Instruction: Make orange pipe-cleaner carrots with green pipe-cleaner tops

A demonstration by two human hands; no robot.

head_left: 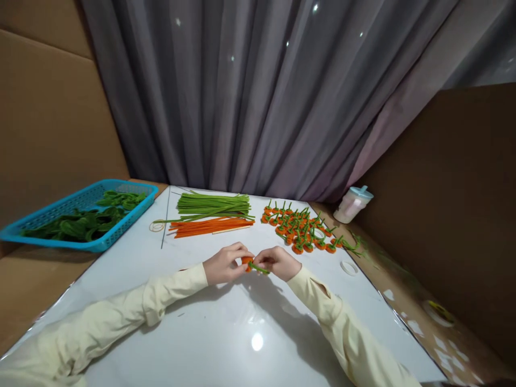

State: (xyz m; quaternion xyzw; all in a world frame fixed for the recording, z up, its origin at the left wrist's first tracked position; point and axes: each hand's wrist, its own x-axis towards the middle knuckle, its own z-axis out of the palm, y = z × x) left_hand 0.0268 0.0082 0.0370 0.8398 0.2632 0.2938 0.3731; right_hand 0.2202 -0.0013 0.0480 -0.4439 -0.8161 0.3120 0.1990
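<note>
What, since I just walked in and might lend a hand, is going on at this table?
A person's left hand holds a small orange piece, while the right hand is at its green stem. Beyond the right hand stands a cluster of similar orange pieces with green stems. Beyond the left lie bundles of green strips and orange strips. A blue basket at the left holds green leaf-like pieces.
</note>
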